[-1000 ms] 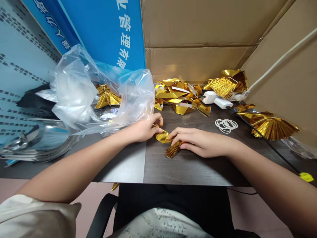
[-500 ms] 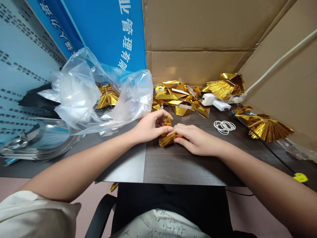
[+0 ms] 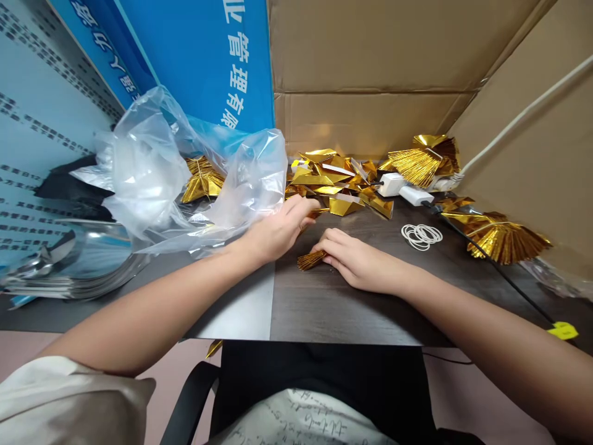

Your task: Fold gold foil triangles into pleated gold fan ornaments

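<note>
The right hand (image 3: 356, 262) touched a pleated gold fan (image 3: 309, 261) in front of the foil pile (image 3: 324, 185), its grip unclear; the open left hand (image 3: 278, 232) hovered just beside the pile, holding nothing

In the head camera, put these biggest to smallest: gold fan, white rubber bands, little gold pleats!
1. gold pleated fan
2. white rubber bands
3. small pleated gold strip, though nearer the camera.

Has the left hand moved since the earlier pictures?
Yes: the left hand has moved forward, away from the right hand, toward the pile of gold foil folds.
</note>
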Action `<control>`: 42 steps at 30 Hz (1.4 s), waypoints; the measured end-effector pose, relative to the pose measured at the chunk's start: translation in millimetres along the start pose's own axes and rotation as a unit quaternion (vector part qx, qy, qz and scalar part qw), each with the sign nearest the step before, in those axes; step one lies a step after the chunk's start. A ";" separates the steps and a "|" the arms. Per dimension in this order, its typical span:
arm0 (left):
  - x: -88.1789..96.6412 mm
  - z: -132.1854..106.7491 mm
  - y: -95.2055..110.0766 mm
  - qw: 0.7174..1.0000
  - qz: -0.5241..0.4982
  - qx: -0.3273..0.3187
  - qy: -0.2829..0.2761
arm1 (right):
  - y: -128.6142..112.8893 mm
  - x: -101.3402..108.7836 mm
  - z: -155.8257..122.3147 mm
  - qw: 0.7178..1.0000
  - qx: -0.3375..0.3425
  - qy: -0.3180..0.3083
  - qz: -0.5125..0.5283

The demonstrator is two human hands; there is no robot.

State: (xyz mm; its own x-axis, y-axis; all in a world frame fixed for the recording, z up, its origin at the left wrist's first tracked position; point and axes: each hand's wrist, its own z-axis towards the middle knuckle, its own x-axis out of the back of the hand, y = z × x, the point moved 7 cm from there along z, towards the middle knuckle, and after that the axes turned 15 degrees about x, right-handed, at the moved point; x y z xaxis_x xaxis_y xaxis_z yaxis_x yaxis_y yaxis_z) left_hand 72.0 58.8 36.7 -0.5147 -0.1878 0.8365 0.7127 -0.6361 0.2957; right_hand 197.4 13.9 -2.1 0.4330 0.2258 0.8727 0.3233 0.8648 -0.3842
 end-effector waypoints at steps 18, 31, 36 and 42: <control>-30.2 -9.1 0.4 0.937 -0.225 0.107 -0.243 | 9.1 2.9 -3.2 0.999 -0.023 0.048 0.004; -36.2 -6.1 -20.3 0.893 -0.303 0.182 -0.279 | 16.4 1.6 -6.3 0.999 -0.034 0.019 -0.010; -39.6 -6.2 -13.5 0.898 -0.299 0.158 -0.282 | 15.2 -0.4 -5.3 0.999 -0.036 0.018 -0.003; -34.5 -6.7 -19.6 0.885 -0.314 0.155 -0.308 | 15.4 0.2 -4.9 0.999 -0.027 0.033 -0.001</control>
State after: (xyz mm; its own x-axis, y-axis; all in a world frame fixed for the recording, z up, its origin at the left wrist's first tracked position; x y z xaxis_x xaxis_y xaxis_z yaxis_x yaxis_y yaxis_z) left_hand 72.6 72.7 -1.0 -0.5670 0.6331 0.5270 0.5241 -0.2162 0.8237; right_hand 206.6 25.0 -9.3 0.4867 0.1920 0.8522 0.3681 0.8396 -0.3994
